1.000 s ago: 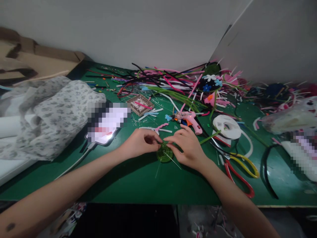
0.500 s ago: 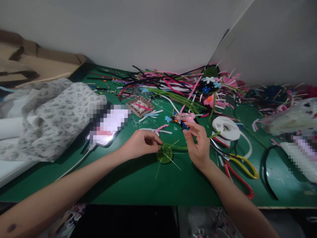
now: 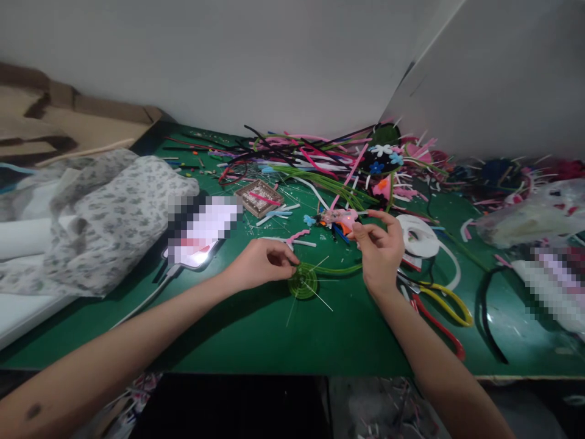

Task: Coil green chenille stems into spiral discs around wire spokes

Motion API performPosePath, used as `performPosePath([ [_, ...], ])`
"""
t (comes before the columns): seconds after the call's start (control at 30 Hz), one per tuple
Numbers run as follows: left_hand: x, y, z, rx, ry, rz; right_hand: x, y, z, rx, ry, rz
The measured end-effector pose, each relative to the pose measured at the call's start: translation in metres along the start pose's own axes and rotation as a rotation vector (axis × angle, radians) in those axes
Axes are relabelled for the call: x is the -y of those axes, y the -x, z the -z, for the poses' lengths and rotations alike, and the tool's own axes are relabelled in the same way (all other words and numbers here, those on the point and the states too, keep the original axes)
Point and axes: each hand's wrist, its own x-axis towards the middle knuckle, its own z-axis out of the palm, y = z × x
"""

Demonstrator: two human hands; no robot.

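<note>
A flat coil of green pipe cleaner (image 3: 303,289) lies on the green table, with thin pale spikes sticking out of it. My left hand (image 3: 269,265) pinches the coil's upper left edge between thumb and fingertips. From the coil a green strand (image 3: 340,270) runs right and passes out of sight at my right hand (image 3: 382,247). That hand has its thumb at the handle of a small pink glue gun (image 3: 343,217) and its index finger by the gun's rear end, where a pale glue stick pokes out. The other fingers are curled and partly hidden.
Scissors (image 3: 445,299) with yellow and red handles and a white spool (image 3: 417,236) lie to the right. Behind are a square frame (image 3: 260,198) and a heap of pipe cleaners (image 3: 320,146). A lit phone (image 3: 205,225) on a cable and patterned cloth (image 3: 123,207) lie left.
My right hand has moved right and closed in on the pink glue gun, uncovering more of the green strand. My left hand stays at the coil.
</note>
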Motion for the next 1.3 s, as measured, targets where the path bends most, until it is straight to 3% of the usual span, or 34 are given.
performPosePath([
  [0.1, 0.0, 0.0, 0.0, 0.007, 0.002, 0.0, 0.0, -0.002, 0.002, 0.082, -0.101, -0.041],
  [0.3, 0.002, -0.001, 0.0, 0.012, 0.018, -0.023, 0.012, -0.001, 0.005, 0.578, -0.421, -0.227],
  [0.37, 0.002, -0.001, 0.0, 0.011, 0.014, -0.027, 0.015, 0.0, 0.007, 0.651, -0.439, -0.248],
  [0.47, 0.0, 0.0, -0.001, 0.004, 0.009, -0.03, 0.016, 0.003, 0.011, 0.574, -0.205, -0.062],
  [0.57, -0.001, 0.0, -0.001, 0.001, 0.009, -0.025, 0.014, 0.005, 0.015, 0.486, 0.227, 0.365],
  [0.63, -0.001, -0.001, -0.001, 0.002, 0.003, -0.028, 0.012, 0.004, 0.017, 0.506, 0.461, 0.626],
  [0.73, 0.0, -0.001, -0.001, -0.001, -0.005, -0.026, 0.009, -0.001, 0.018, 0.572, 0.683, 0.806],
  [0.83, 0.001, 0.0, -0.001, -0.002, -0.001, -0.024, 0.008, -0.008, 0.021, 0.569, 0.76, 0.878],
  [0.93, 0.003, 0.0, 0.0, 0.008, -0.006, -0.033, 0.007, -0.012, 0.027, 0.457, 0.76, 0.896],
  [1.2, 0.002, -0.001, 0.001, 0.01, 0.001, -0.032, 0.001, -0.008, 0.015, 0.178, 0.508, 0.741],
  [1.3, 0.002, -0.001, 0.001, 0.014, 0.012, -0.038, 0.016, -0.017, 0.012, 0.049, 0.213, 0.511],
])
